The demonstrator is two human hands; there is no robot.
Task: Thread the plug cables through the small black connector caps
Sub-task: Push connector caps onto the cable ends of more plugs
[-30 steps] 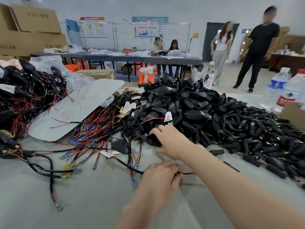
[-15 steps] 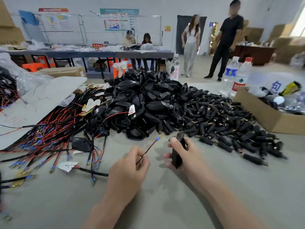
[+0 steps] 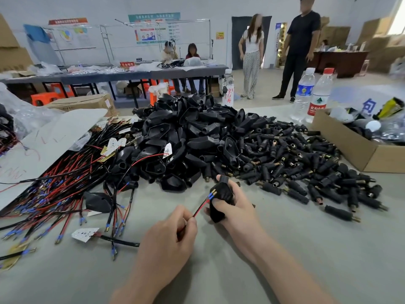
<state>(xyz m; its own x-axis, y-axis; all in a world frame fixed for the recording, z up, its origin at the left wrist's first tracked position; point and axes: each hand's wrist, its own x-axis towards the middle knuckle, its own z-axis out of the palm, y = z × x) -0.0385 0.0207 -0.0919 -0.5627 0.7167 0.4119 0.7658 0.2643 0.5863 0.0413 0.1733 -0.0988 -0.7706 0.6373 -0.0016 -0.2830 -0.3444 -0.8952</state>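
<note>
Currently, just in front of the cap heap (image 3: 188, 137) on the worktop (image 3: 285, 260), the right hand (image 3: 237, 210) grips one connector cap (image 3: 221, 197) and the left hand (image 3: 166, 244) pinches the plug cable (image 3: 200, 209), whose blue-sleeved tips touch the cap; align both tips with the bore and feed them together.

I see one black cap (image 3: 221, 193) gripped roughly upright above the table in the right hand (image 3: 235, 205). The red-and-black cable (image 3: 200, 209) slants up and to the right from the left hand's (image 3: 173, 235) pinch, its blue-sleeved brass tips at the cap's left edge
</note>
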